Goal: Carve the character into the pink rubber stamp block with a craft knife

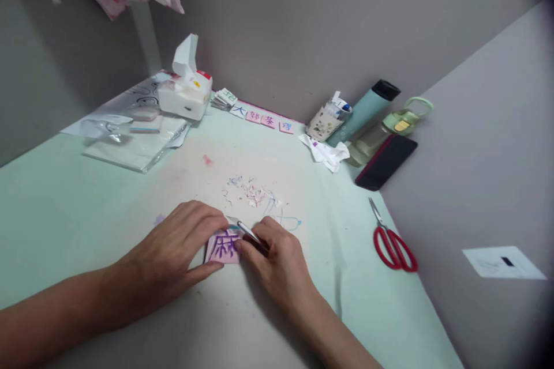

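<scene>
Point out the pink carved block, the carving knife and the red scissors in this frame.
pink block (223, 247), head view, on its carved top face.
carving knife (247, 231), head view, on the metal shaft.
red scissors (395, 247), head view, on the red handles.

Hands: two, the left hand (182, 248) and right hand (277, 259), both on the pink block (224, 247).
Carving tools: one carving knife (244, 229), above the pink block.
Carved tiles: four small tiles (264, 120), far behind the pink block at the wall.
Scissors: one pair of red scissors (393, 242), right of the pink block.
Bottles: two, a teal flask (363, 112) and green bottle (385, 132), behind the scissors.
Phones: one dark phone (386, 162).
Tissue boxes: one tissue box (186, 92), back left of the pink block.
</scene>
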Demonstrator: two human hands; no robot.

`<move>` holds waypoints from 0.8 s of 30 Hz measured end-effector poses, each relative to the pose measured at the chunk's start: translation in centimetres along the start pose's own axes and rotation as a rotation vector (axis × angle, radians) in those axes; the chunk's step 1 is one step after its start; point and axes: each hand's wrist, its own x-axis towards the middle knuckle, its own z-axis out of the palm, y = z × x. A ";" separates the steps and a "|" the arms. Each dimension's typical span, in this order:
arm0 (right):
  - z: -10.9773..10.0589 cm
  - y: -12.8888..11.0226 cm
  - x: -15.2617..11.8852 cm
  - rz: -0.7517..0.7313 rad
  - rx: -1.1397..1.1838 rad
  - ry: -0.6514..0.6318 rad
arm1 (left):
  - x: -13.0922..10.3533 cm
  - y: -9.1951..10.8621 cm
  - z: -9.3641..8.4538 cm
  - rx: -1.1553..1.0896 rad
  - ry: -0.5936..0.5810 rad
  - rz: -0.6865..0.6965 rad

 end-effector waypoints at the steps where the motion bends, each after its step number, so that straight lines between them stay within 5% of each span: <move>1: 0.0 -0.1 0.0 0.005 0.024 -0.009 | 0.0 0.1 0.0 0.019 0.022 0.022; 13: -0.9 -0.3 0.2 0.062 0.161 0.035 | 0.0 0.8 0.1 -0.070 -0.014 0.018; 19: -2.5 1.4 0.7 0.060 0.056 0.262 | -0.3 -0.3 -0.1 -0.084 -0.064 -0.078; 24: -4.4 2.2 0.1 0.122 -0.014 0.110 | -0.3 -1.4 -0.3 -0.067 -0.098 -0.091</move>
